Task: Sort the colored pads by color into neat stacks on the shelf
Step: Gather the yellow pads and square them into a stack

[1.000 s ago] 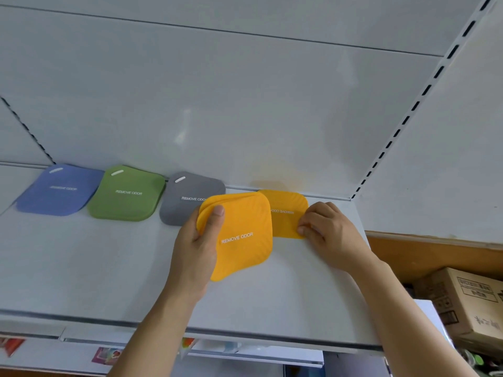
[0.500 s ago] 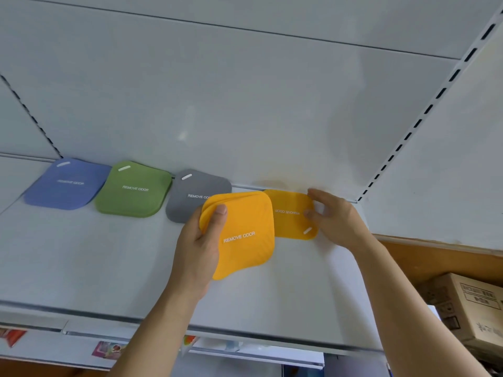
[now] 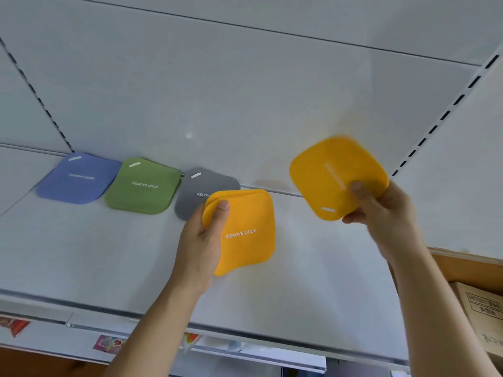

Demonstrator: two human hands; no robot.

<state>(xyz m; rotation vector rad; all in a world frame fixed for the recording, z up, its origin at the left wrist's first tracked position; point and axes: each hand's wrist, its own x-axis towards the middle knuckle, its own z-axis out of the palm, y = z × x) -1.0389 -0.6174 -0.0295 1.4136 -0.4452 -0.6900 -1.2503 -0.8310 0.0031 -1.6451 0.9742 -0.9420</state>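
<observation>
The left hand point(image 3: 200, 244) grips a small stack of yellow pads point(image 3: 242, 232), thumb pressed on the top face near its upper left corner and fingers hidden beneath. The top pad reads "REMOVE ODOR" in white. The stack is held above the white shelf point(image 3: 81, 254), its upper edge overlapping the front right part of the gray pad point(image 3: 201, 190).

The right hand point(image 3: 381, 216) pinches a single yellow pad point(image 3: 336, 176) by its lower right edge, thumb on the face and fingers curled behind. This pad is lifted clear of the shelf, up and to the right of the gray pad, and is blurred; a short white slot shows near its lower corner.

The gray pad lies flat on the shelf against the back wall point(image 3: 245, 91). Just left of the gray pad, and touching or nearly touching it, lies the green pad point(image 3: 144, 186). Further left of the gray pad, beside the green one, lies the blue pad point(image 3: 77, 178). Each of the three has a white slot at its upper corner.

Far to the right of the gray pad and lower down, a cardboard box point(image 3: 481, 319) sits beyond the shelf end.
</observation>
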